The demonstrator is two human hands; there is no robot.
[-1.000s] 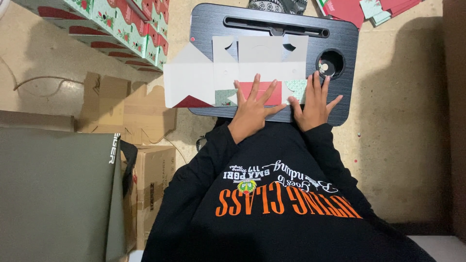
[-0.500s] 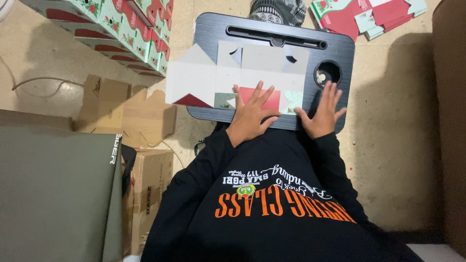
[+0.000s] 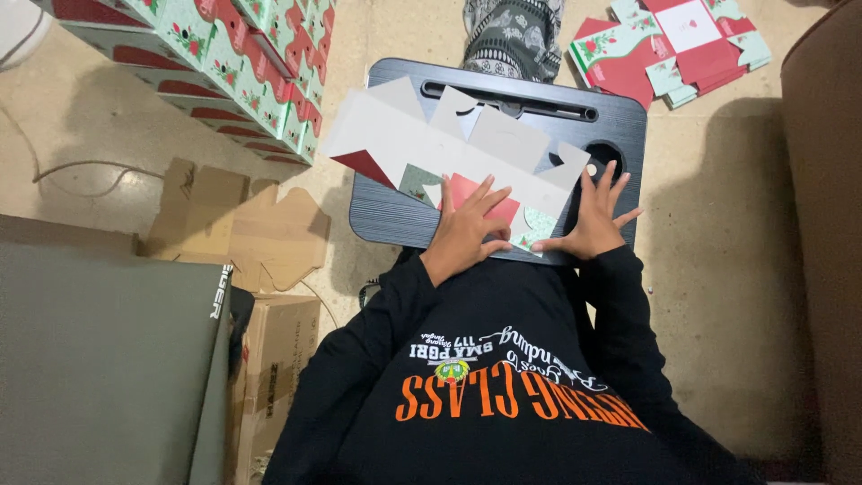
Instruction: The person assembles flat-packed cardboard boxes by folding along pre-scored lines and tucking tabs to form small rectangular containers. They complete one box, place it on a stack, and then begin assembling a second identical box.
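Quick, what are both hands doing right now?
Left hand: open, fingers spread, pressing flat on the unfolded red, green and white cardboard box blank.
Right hand: open, flat on its edge.

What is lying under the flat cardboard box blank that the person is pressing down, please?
The box blank lies on a black lap tray, under the left hand and right hand. The tray's slot and round hole show beyond it; the covered surface cannot be seen.

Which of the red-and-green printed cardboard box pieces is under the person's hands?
The unfolded flat box blank on the black lap tray, grey side up; the folded boxes and flat stack lie on the floor untouched.
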